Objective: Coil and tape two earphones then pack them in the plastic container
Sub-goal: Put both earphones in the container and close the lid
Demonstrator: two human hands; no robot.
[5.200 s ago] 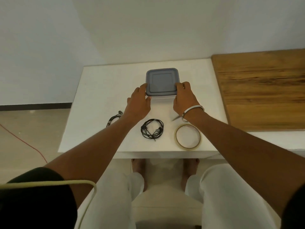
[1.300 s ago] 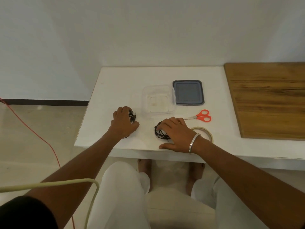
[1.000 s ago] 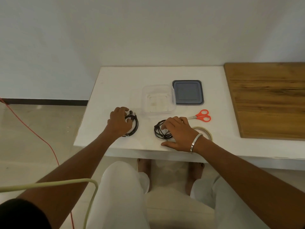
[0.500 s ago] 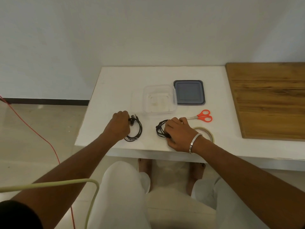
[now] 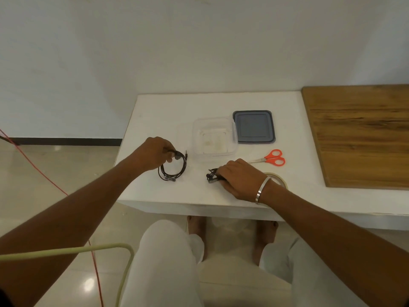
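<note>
Two black coiled earphones lie near the front of the white table (image 5: pixel 155 111). My left hand (image 5: pixel 155 155) pinches the top of the left earphone coil (image 5: pixel 173 169), which hangs in an open loop on the table. My right hand (image 5: pixel 240 177) grips the right earphone (image 5: pixel 212 175); most of it is bunched under my fingers, with only its left end showing. The clear plastic container (image 5: pixel 213 136) stands open behind both coils, with its grey lid (image 5: pixel 254 126) flat beside it on the right.
Orange-handled scissors (image 5: pixel 273 157) lie right of the container. A tape roll (image 5: pixel 277 178) sits partly hidden behind my right wrist. A wooden board (image 5: pixel 363 134) covers the surface to the right. The table's front edge runs just below my hands.
The lid came off the container and lies to its right. Both hands dropped to the earphones; the left drew its coil rightward, and the right closed round the other coil.
</note>
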